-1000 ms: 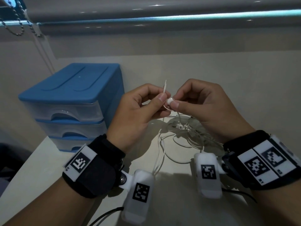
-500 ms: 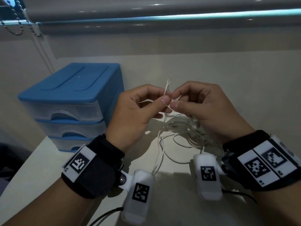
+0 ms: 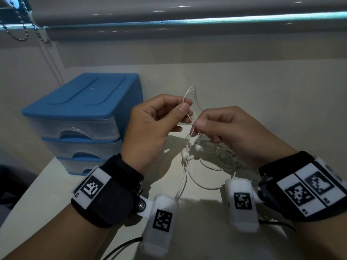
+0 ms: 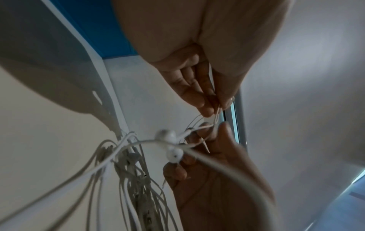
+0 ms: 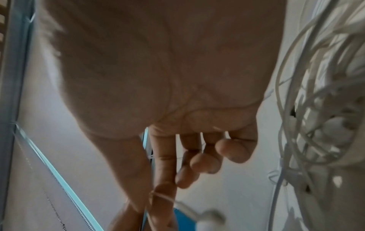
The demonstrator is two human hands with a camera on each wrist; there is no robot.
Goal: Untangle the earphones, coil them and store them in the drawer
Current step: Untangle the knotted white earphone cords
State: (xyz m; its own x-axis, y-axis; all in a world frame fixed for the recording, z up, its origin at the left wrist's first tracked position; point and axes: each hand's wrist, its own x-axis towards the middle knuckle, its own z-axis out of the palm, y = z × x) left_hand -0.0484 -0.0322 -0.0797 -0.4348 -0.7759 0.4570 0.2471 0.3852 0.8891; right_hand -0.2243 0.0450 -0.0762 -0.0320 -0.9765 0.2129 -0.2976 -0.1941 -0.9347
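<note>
Head view: left hand (image 3: 150, 126) and right hand (image 3: 234, 132) each pinch the earphones (image 3: 189, 117) cord above the worktop (image 3: 206, 241), untangling unfinished, coiling pending, drawer (image 3: 75, 128) closed.

A pale table (image 3: 244, 87) meets a plain wall, with a roller blind (image 3: 169, 14) and bead chain (image 3: 20, 32) above.

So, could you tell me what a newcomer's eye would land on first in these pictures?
First, the two hands at the centre: the left hand and right hand each pinch a thin white cable, a loop of the earphones rising between them. Below them the rest of the cable lies in a tangle on the table. At the left stands a blue drawer unit, all drawers shut.
</note>
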